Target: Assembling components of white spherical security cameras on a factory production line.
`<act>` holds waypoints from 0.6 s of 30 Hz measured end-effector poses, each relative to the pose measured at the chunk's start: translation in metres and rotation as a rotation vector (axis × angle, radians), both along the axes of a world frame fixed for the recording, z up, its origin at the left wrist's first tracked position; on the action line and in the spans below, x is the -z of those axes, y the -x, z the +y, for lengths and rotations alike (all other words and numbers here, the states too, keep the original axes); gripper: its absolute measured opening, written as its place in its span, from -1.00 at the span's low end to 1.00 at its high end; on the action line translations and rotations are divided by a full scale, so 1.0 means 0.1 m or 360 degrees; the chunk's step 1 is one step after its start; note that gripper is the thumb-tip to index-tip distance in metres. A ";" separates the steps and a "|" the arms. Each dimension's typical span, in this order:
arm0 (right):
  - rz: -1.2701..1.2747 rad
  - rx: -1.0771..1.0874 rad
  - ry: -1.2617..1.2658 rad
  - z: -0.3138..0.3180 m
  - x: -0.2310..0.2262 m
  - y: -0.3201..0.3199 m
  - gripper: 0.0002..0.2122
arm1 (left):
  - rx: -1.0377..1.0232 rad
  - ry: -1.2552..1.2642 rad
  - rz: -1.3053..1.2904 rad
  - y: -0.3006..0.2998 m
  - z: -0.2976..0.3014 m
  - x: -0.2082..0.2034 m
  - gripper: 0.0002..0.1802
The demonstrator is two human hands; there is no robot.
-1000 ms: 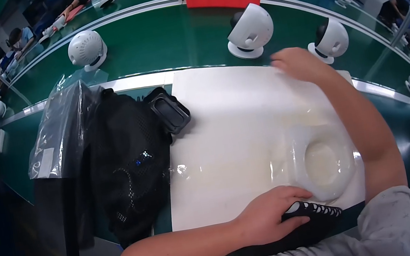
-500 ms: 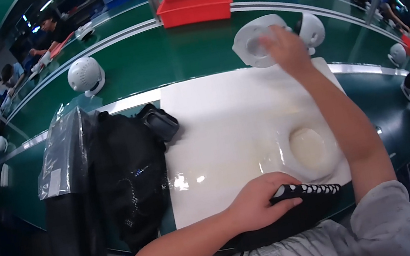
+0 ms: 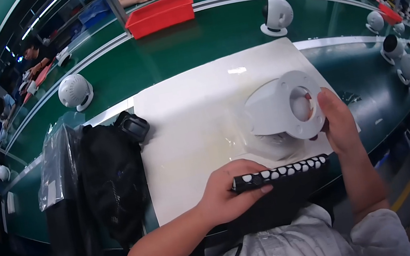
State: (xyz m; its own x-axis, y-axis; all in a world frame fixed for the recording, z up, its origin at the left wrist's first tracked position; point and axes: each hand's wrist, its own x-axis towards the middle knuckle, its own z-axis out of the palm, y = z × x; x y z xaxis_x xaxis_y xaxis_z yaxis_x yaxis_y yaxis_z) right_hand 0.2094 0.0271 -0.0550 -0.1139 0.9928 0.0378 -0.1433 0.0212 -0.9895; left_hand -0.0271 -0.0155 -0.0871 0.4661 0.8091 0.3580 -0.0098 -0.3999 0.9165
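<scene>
Two hands, head view: both at the near side of the bench, each gripping something.
Right hand [image 3: 340,120]: thumb lies along the right rim of the white unit [image 3: 271,116], fingertips partly showing at its near edge; pinching it, though most of the grip is hidden.
White unit: over the near right part of the white mat [image 3: 185,142], left of the right hand and touching it; flat ring with round opening faces the wearer, rounded body runs off to the left.
Translucent cradle [image 3: 277,152]: just on the near side of the unit, partly covered by it; contact between them, cannot tell.
Handling: looks like stiff moulded plastic, probably light for one hand; smooth, so likely slippery and easily scuffed. Ring rim seems the best hold, with a second hand under the body.
Left hand [image 3: 232,191]: closed on the left end of a black slab [image 3: 287,190], thumb near side, fingers far side; pale round spots along the slab's far edge. White unit lies to its far right, apart.
Left of mat: black mesh bag [image 3: 113,182], clear plastic bag [image 3: 59,159].
Far side: red tray [image 3: 164,20].
</scene>
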 end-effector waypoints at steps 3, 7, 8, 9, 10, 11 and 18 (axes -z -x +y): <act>-0.0233 0.0261 -0.0255 -0.17 0.28 -0.04 -0.67 | -0.0076 0.0094 -0.0024 0.00 0.00 0.03 -0.81; 0.0406 -0.0292 -0.0387 -0.51 0.58 0.02 -0.37 | -0.0158 0.0742 -0.0194 -0.03 -0.02 0.03 -0.69; 0.0221 -0.0234 -0.0449 -0.56 0.58 0.05 -0.39 | -0.0107 0.0761 -0.0208 -0.05 -0.01 0.03 -0.67; 0.0048 -0.0102 -0.0533 -0.57 0.55 0.10 -0.52 | -0.0062 0.0768 -0.0222 -0.06 0.03 0.04 -0.65; 0.0113 -0.0090 -0.0502 -0.56 0.55 0.13 -0.58 | -0.0051 0.0622 -0.0256 -0.10 0.06 0.06 -0.64; 0.0178 -0.0079 -0.0473 -0.55 0.55 0.15 -0.65 | -0.0033 0.0641 -0.0247 -0.11 0.05 0.07 -0.64; -0.0160 0.0010 -0.0424 -0.58 0.58 0.09 -0.84 | -0.0238 0.0908 -0.0275 -0.10 0.00 0.04 -0.80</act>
State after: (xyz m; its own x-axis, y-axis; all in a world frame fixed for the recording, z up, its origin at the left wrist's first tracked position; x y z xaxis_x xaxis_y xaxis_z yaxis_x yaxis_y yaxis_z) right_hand 0.2005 -0.0311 -0.1132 -0.1242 0.9501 0.2861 -0.0436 0.2828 -0.9582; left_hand -0.0173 -0.0152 -0.0912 0.3064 0.9476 -0.0902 -0.1592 0.1444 0.9766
